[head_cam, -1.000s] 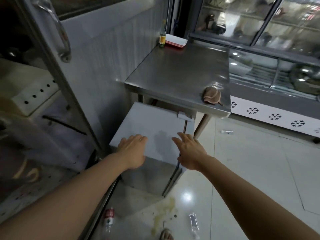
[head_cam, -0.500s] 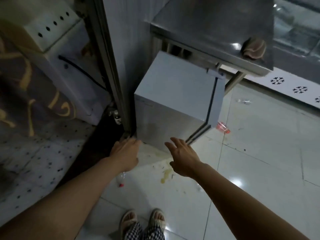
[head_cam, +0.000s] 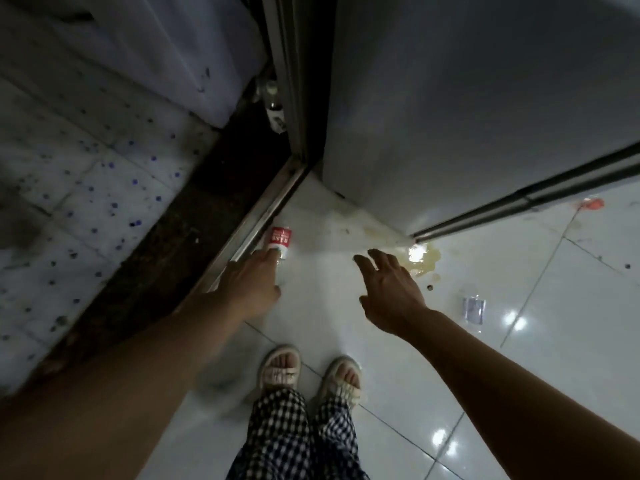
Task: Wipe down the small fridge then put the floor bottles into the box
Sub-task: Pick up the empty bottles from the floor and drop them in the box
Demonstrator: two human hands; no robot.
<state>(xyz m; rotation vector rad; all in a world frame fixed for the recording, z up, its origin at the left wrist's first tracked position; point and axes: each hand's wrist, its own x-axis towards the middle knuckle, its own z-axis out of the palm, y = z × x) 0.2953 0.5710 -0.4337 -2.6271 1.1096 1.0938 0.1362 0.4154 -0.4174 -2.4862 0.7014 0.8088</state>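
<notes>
Leftmost, the left hand [head_cam: 251,284] reaches its fingertips onto a clear plastic bottle with a red label [head_cam: 280,241] lying by the metal door track [head_cam: 263,213] on glossy white floor tiles [head_cam: 519,375]; whether it grips is unclear. Rightward, the right hand [head_cam: 391,292] hovers, fingers spread, below the smooth grey small fridge [head_cam: 467,98], near another clear bottle [head_cam: 473,309].

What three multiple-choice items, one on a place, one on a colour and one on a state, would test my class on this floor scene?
1. Where does the red-labelled bottle lie?
A. beside the metal door track
B. between the sandals
C. on top of the fridge

2. What colour is the puddle at the small fridge corner?
A. blue
B. yellowish
C. black

3. How is the right hand?
A. gripping a cloth
B. clenched in a fist
C. open and empty

Key: 1 A, it rests against the track; 2 B, the spill looks yellowish; 3 C, its fingers are spread, holding nothing.
</notes>
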